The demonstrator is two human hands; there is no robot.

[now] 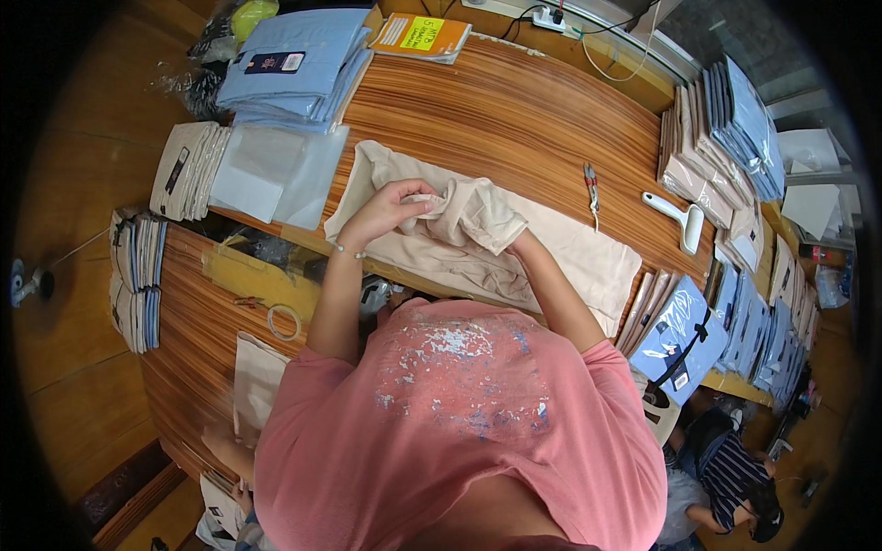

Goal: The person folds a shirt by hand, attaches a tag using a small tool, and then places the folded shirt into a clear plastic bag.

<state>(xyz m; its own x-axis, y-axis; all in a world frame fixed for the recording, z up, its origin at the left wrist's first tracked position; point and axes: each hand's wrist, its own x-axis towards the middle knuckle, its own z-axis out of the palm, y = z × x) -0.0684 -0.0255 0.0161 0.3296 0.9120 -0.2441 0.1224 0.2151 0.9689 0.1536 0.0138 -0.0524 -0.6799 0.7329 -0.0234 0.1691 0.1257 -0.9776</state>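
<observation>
Beige garment bunched up in the left grip

The left grip has its thumb and fingers closed on a fold of the garment; the right forearm runs into the cloth from the near right, and the right grip is hidden inside it, so I cannot tell whether it is clenched or released; the bunched garment is toward the near edge of the wooden surface, over a flat beige cloth; whether the two are one piece I cannot tell; to the right lie red-handled snips and a white lint roller; stacked beige packs stand farther right; on the left are clear plastic sheets; beyond them, at the far left, is a stack of blue folded garments, with an orange booklet just beside it; a pale ring lies at the near left.
</observation>
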